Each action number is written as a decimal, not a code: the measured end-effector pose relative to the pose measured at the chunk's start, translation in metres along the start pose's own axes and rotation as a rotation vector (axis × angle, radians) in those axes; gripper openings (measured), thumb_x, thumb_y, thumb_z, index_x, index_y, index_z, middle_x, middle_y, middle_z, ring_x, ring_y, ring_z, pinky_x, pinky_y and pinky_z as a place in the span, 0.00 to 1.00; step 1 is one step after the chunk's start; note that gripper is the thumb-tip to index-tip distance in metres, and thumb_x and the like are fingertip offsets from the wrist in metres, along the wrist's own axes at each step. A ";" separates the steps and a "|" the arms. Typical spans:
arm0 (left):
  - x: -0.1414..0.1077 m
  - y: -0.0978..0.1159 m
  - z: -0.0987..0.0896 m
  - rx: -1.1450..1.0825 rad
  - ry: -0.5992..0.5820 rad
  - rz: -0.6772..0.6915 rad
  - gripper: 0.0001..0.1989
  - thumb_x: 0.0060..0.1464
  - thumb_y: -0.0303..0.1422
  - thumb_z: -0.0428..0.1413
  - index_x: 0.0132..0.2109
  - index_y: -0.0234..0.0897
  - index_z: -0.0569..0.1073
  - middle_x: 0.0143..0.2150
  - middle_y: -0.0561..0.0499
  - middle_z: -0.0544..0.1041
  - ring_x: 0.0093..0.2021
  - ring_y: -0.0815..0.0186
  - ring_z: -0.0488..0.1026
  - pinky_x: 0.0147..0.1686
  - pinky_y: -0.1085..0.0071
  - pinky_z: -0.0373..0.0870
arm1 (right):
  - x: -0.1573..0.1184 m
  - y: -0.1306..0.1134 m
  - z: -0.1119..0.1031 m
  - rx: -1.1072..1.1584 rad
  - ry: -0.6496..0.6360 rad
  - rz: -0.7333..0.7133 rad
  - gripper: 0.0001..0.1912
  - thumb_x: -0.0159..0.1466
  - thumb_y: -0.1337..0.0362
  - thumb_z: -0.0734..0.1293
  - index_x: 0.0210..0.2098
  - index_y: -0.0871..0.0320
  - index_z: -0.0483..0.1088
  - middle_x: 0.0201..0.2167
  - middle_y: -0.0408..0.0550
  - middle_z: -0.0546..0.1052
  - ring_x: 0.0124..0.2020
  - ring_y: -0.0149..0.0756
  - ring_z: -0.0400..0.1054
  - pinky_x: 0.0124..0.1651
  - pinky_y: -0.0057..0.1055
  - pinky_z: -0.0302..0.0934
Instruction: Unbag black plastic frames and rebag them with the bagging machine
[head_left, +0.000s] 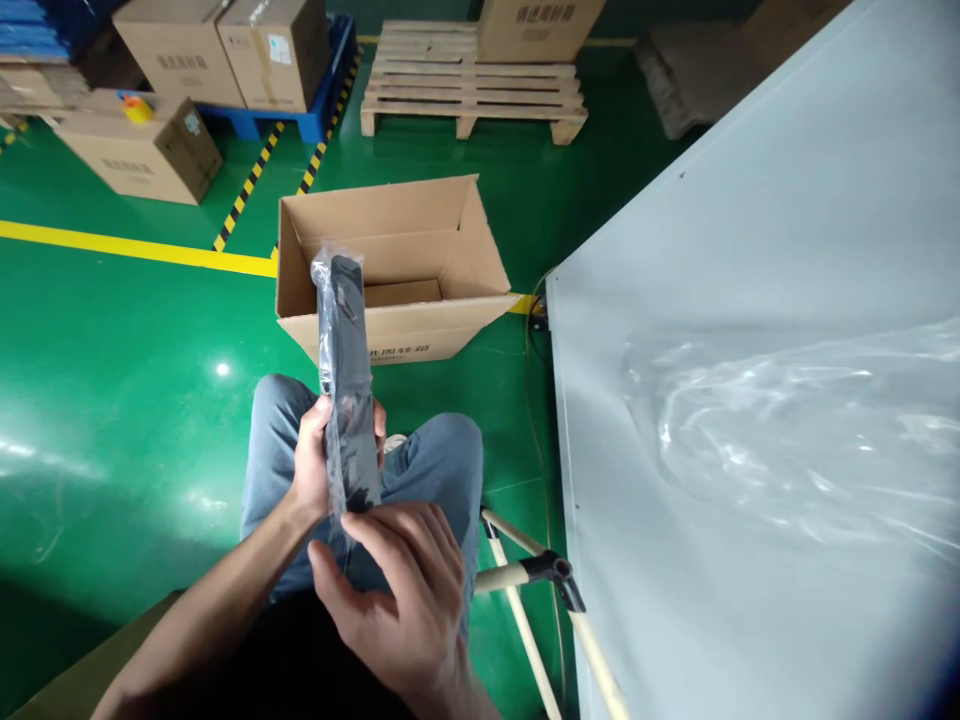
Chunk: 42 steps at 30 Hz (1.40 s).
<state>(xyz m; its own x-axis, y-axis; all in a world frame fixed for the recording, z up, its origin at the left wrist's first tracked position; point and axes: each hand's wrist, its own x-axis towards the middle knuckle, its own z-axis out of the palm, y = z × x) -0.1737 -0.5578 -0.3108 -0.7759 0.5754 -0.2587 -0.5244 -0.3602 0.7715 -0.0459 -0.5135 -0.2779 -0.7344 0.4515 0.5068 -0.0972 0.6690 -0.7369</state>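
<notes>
A long dark object [351, 370] wrapped in clear plastic stands nearly upright above my lap. My left hand [313, 450] is wrapped round its middle, with the thumb on one side and fingertips showing on the other. At its lower end is my right hand [405, 580], its fingers and thumb spread and the index fingertip at the plastic. Whether that fingertip presses on the wrap cannot be made out. Beyond the wrapped object is an open cardboard box [420, 325] on the green floor, and the object's top overlaps the box in view.
A grey-white table [720, 250] at the right bears clear plastic bags [787, 440]. A tube frame [517, 575] stands beside my knee. Farther off are a wooden pallet [472, 95] and closed cartons [142, 150] by a blue pallet [319, 110].
</notes>
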 end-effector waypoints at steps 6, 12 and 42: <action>-0.001 0.000 -0.001 0.037 0.042 0.014 0.29 0.52 0.62 0.59 0.39 0.39 0.77 0.26 0.51 0.74 0.21 0.66 0.67 0.18 0.69 0.65 | -0.001 -0.001 0.000 0.068 0.046 0.060 0.12 0.63 0.68 0.74 0.45 0.52 0.74 0.31 0.47 0.82 0.32 0.40 0.78 0.38 0.39 0.73; -0.003 -0.002 -0.002 0.062 0.072 0.075 0.29 0.52 0.60 0.62 0.46 0.40 0.74 0.29 0.53 0.76 0.22 0.67 0.68 0.21 0.71 0.67 | 0.004 0.000 -0.001 0.035 0.031 0.063 0.10 0.65 0.73 0.71 0.43 0.52 0.75 0.30 0.46 0.82 0.31 0.38 0.78 0.38 0.39 0.71; -0.017 0.000 0.001 0.614 0.029 -0.237 0.34 0.63 0.61 0.53 0.61 0.38 0.74 0.56 0.40 0.81 0.57 0.51 0.77 0.51 0.61 0.75 | 0.003 0.019 -0.014 0.517 -0.009 0.634 0.12 0.70 0.56 0.67 0.33 0.55 0.72 0.26 0.42 0.74 0.24 0.29 0.64 0.27 0.26 0.61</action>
<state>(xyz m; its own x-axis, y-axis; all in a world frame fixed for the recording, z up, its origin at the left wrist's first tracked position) -0.1603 -0.5669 -0.3062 -0.6777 0.5647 -0.4709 -0.3933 0.2627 0.8811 -0.0409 -0.4911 -0.2839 -0.7593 0.6461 -0.0776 0.0428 -0.0694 -0.9967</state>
